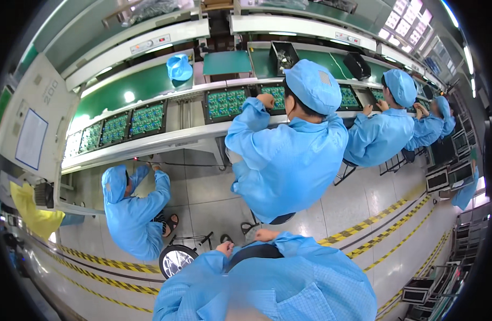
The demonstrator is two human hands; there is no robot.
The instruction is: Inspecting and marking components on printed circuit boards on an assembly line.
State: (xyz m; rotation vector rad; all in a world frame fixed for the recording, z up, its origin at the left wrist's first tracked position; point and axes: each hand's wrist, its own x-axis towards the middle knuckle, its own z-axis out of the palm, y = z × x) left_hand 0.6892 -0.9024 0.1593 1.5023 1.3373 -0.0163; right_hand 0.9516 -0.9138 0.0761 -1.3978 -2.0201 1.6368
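My left hand (225, 248) is held low in front of my waist, small in view, with its fingers curled in. My right hand (266, 235) is beside it, also closed, close to the hem of my blue smock (321, 273). What either hand holds, if anything, is hidden. Dark cloth (255, 253) shows between the two sleeves. Just beyond my hands, a seated co-worker (289, 160) in a blue smock and cap reaches over a green circuit board (273, 97) on the line. To the left, a round-seated stool (177, 260) stands close to my left sleeve.
A conveyor line carries several framed circuit boards (147, 119). At lower left, another co-worker (131, 214) crouches or sits low beside the line. More co-workers (382, 134) sit to the right. Black-and-yellow floor tape (363, 227) crosses the floor; racks (449, 176) stand at far right.
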